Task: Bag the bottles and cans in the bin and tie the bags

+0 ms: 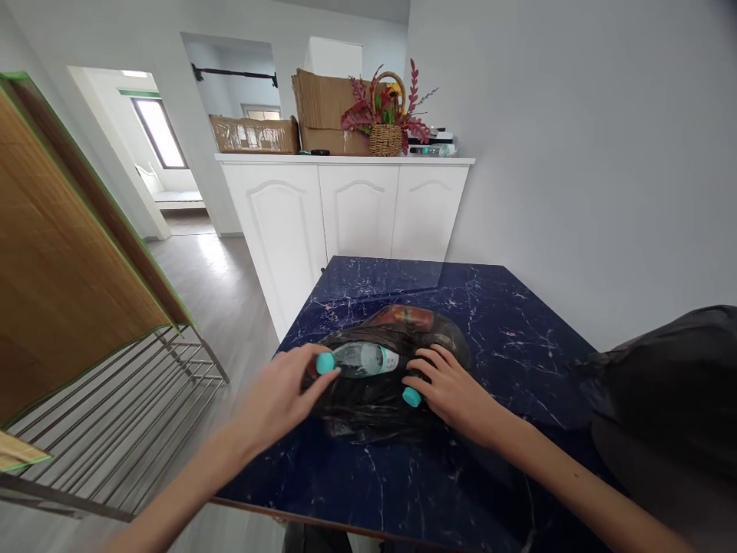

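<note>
A black plastic bag [368, 407] lies on the dark blue marble table [472, 307]. A clear plastic bottle [362, 359] with a teal cap rests on top of it. My left hand [285, 395] touches the bottle's cap end with thumb and fingers curled toward it. My right hand [449, 392] rests on the bag, fingers bent over a second teal-capped bottle [411, 396], of which only the cap shows. A brown object [410, 316] shows through the bag at the far side.
Another black bag [668, 407] lies at the table's right edge by the wall. A metal rack [115, 422] and a leaning wooden panel [63, 253] stand left. White cabinets [345, 211] behind carry cardboard boxes and a flower basket [385, 115].
</note>
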{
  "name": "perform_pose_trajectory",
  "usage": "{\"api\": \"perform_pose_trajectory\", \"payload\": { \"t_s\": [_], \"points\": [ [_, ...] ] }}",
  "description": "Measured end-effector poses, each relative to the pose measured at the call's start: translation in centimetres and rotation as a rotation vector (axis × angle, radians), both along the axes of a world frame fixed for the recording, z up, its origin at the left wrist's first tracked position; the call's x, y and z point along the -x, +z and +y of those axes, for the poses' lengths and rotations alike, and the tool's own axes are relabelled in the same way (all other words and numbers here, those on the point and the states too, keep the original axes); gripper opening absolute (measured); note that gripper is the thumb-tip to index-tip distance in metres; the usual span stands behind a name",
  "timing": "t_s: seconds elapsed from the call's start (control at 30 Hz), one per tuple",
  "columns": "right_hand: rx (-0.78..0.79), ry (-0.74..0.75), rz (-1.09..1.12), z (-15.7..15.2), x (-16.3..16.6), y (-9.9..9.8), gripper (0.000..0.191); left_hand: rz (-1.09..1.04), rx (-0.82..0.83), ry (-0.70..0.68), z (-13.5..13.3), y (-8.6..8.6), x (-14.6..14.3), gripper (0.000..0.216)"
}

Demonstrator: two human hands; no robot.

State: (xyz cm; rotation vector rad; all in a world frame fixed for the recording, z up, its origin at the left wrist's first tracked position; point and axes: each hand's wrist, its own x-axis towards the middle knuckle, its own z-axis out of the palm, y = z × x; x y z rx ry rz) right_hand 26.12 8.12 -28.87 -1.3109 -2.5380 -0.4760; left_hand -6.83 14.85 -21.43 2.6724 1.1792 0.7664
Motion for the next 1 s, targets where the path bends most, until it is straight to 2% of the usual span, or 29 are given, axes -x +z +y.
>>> {"api": "perform_pose_trajectory", "payload": {
  "t_s": [0.07, 0.17, 0.27, 0.33, 0.43, 0.53, 0.7, 0.83, 1.0],
  "points": [
    [0.011, 0.006, 0.026, 0.0, -0.5, -0.5, 0.042, -0.123, 0.046, 0.048, -0.2, 3.0, 2.2, 0.036],
    [0.014, 0.015, 0.069, -0.2, -1.3, -1.0, 0.038, -0.322, 0.011, 0.173, -0.6, 6.7, 5.1, 0.038],
    [0.005, 0.017, 0.092, -0.7, -2.2, -1.2, 0.037, -0.513, -0.085, 0.376, -0.6, 8.9, 6.8, 0.041],
    [0.003, 0.021, 0.092, -1.1, -2.9, -1.3, 0.035, -0.623, -0.161, 0.434, 0.1, 9.5, 7.0, 0.041],
    [0.007, 0.021, 0.075, -1.8, -4.1, -1.4, 0.032, -0.71, -0.179, 0.323, 2.3, 9.1, 6.4, 0.039],
    [0.023, 0.009, 0.055, -2.6, -5.6, -1.6, 0.031, -0.686, -0.097, 0.203, 5.3, 7.6, 5.1, 0.04],
    [0.104, 0.0, 0.13, -4.2, -7.8, -0.7, 0.031, -0.531, 0.017, 0.22, 9.9, 4.8, 3.1, 0.042],
    [0.083, -0.05, 0.312, -5.4, -7.9, 1.9, 0.034, -0.412, 0.076, 0.243, 12.5, 4.2, 1.9, 0.042],
    [0.028, -0.126, 0.662, -6.8, -5.6, 6.7, 0.037, -0.376, 0.113, 0.258, 14.6, 4.3, 1.1, 0.041]
  ]
}}
